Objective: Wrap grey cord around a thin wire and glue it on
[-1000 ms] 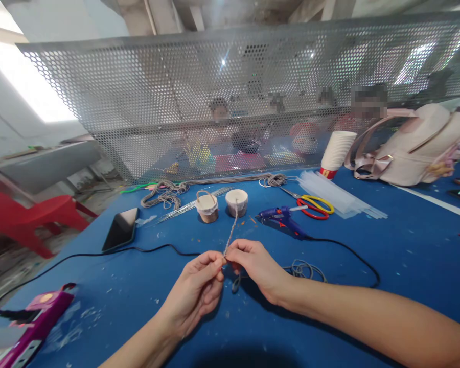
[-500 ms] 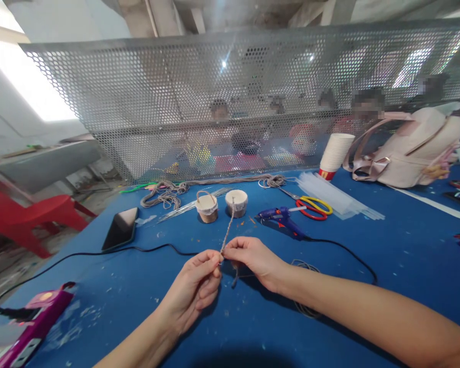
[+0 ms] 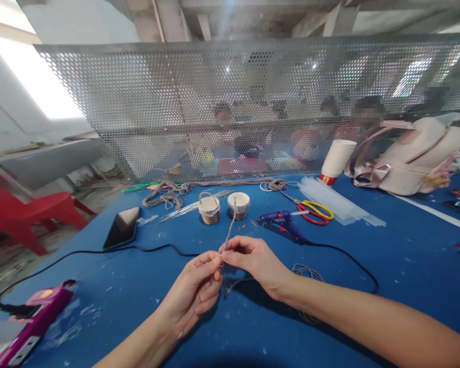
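Being pinched by both bare hands left of the blue plastic glue gun, the greyish twisted cord seems undisturbed as slack grey string has swung leftward.

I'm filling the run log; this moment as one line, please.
left hand: pinching twisted strand; right hand: pinching same strand; glue gun: on table

I can read no words, numbers or signs on my feed; between two and three o'clock, the stacked paper cups show a red band, its marking too small.
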The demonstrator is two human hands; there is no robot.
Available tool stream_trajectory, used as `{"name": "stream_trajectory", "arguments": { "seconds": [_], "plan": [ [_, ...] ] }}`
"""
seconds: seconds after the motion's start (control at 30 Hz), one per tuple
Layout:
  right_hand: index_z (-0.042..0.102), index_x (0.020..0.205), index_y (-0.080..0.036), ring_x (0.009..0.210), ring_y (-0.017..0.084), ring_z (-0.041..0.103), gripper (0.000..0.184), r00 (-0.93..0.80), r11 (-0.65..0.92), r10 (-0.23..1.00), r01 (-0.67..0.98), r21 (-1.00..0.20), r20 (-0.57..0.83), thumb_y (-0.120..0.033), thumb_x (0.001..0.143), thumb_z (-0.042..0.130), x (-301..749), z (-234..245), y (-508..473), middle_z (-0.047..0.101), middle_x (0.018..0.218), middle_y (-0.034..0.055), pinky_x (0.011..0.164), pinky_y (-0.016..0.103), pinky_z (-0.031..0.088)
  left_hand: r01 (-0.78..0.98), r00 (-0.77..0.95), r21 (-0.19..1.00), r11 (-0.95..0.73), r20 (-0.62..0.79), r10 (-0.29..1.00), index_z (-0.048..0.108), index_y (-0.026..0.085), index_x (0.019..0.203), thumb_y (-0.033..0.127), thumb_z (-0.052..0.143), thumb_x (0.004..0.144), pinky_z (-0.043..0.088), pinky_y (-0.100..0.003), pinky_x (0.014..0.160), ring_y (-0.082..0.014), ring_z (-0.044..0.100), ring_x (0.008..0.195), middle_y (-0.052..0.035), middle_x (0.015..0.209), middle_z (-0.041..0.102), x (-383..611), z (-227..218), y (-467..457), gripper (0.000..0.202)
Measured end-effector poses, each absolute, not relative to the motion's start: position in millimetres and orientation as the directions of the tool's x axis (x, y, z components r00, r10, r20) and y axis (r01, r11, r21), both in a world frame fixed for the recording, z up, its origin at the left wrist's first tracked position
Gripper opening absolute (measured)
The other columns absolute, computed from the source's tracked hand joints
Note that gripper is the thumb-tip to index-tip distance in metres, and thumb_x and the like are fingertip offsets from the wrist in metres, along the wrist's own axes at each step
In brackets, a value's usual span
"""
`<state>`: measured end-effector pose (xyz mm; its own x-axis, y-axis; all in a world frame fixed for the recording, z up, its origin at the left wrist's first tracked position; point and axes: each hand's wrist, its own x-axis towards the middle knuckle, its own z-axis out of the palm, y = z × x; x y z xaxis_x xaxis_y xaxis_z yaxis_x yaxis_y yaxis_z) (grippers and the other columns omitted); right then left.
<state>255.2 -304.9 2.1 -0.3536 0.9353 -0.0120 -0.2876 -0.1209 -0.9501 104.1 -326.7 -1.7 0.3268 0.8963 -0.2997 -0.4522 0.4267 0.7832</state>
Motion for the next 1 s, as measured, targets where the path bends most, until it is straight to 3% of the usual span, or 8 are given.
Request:
{"name": "stream_trajectory", "arguments": {
  "seconds": [0.13, 0.23, 0.33, 0.4, 0.47, 0.63, 0.8, 1.0],
  "plan": [
    [0.064, 0.064, -0.016, 0.065, 0.01, 0.052, 0.018, -0.351, -0.043, 0.935, -0.244, -0.969, 0.047, -0.032, 0.065, 0.074, 256.9, 1.0, -303.3, 0.06, 0.065, -0.0032, 0.071, 0.026, 0.04, -0.397, 0.341, 0.798, 0.454, -0.331, 0.88, 0.054, 0.016, 0.064, 0.028, 0.076, 0.064, 0.018, -0.011, 0.024, 0.0012, 0.021, 0.028, 0.0061, 0.049, 0.051, 104.3, -0.8, -326.6, 0.025],
    [0.063, 0.063, -0.016, 0.062, 0.009, 0.049, 0.018, -0.343, -0.03, 0.937, -0.241, -0.97, 0.056, -0.031, 0.064, 0.073, 257.1, -0.9, -300.7, 0.058, 0.062, -0.0044, 0.067, 0.025, 0.04, -0.212, 0.278, 0.911, 0.352, -0.289, 0.916, 0.055, 0.017, 0.068, 0.035, 0.071, 0.068, 0.028, -0.016, 0.028, -0.0034, 0.033, 0.031, 0.005, 0.051, 0.053, 103.0, 0.5, -326.7, 0.024],
    [0.062, 0.064, -0.016, 0.06, 0.009, 0.048, 0.015, -0.278, -0.025, 0.96, -0.231, -0.973, 0.042, -0.028, 0.064, 0.071, 255.6, -3.5, -299.1, 0.056, 0.061, -0.0052, 0.063, 0.024, 0.039, 0.191, 0.136, 0.981, 0.023, -0.05, 0.989, 0.06, 0.018, 0.076, 0.033, 0.066, 0.073, 0.039, -0.022, 0.042, -0.0092, 0.046, 0.04, 0.0052, 0.05, 0.052, 101.5, 0.2, -327.3, 0.016],
    [0.061, 0.064, -0.017, 0.06, 0.009, 0.047, 0.013, -0.233, -0.008, 0.971, -0.212, -0.977, 0.043, -0.026, 0.064, 0.07, 254.7, -4.7, -299.3, 0.056, 0.06, -0.0053, 0.062, 0.024, 0.039, 0.405, 0.09, 0.902, -0.15, 0.124, 0.988, 0.062, 0.018, 0.074, 0.031, 0.064, 0.074, 0.039, -0.024, 0.047, -0.0106, 0.048, 0.045, 0.0051, 0.051, 0.052, 101.2, -1.2, -328.2, 0.013],
    [0.061, 0.064, -0.017, 0.06, 0.009, 0.048, 0.012, -0.213, 0.021, 0.975, -0.177, -0.984, 0.059, -0.026, 0.066, 0.069, 254.4, -5.4, -300.3, 0.056, 0.06, -0.005, 0.061, 0.025, 0.039, 0.495, 0.081, 0.84, -0.22, 0.207, 0.975, 0.062, 0.019, 0.071, 0.032, 0.06, 0.077, 0.039, -0.024, 0.049, -0.0114, 0.048, 0.048, 0.0038, 0.055, 0.053, 101.8, -3.2, -329.3, 0.014],
    [0.065, 0.065, -0.018, 0.066, 0.011, 0.051, 0.012, -0.241, 0.158, 0.954, -0.097, -0.983, 0.177, -0.028, 0.071, 0.067, 255.5, -7.8, -301.4, 0.058, 0.068, -0.0029, 0.067, 0.026, 0.041, 0.441, 0.073, 0.882, -0.169, 0.152, 0.986, 0.06, 0.02, 0.074, 0.035, 0.052, 0.083, 0.041, -0.024, 0.051, -0.0122, 0.051, 0.049, 0.0033, 0.058, 0.054, 102.9, -6.9, -330.6, 0.02],
    [0.069, 0.071, -0.019, 0.076, 0.013, 0.055, 0.014, -0.289, 0.224, 0.927, -0.088, -0.97, 0.241, -0.032, 0.077, 0.064, 256.7, -10.4, -299.5, 0.06, 0.076, -0.0004, 0.075, 0.028, 0.043, 0.33, 0.034, 0.94, -0.089, 0.082, 0.996, 0.06, 0.018, 0.075, 0.04, 0.056, 0.08, 0.032, -0.021, 0.044, -0.0092, 0.04, 0.044, 0.0069, 0.049, 0.043, 102.1, -3.3, -330.6, 0.023],
    [0.071, 0.076, -0.02, 0.081, 0.014, 0.057, 0.016, -0.33, 0.184, 0.917, -0.148, -0.972, 0.224, -0.033, 0.079, 0.063, 257.4, -8.6, -300.0, 0.061, 0.079, 0.0, 0.079, 0.028, 0.043, 0.032, 0.074, 0.997, 0.063, -0.066, 0.995, 0.06, 0.016, 0.072, 0.043, 0.067, 0.072, 0.024, -0.019, 0.041, -0.0057, 0.031, 0.044, 0.0072, 0.052, 0.042, 106.2, 4.0, -332.9, 0.028]
  ]
}}
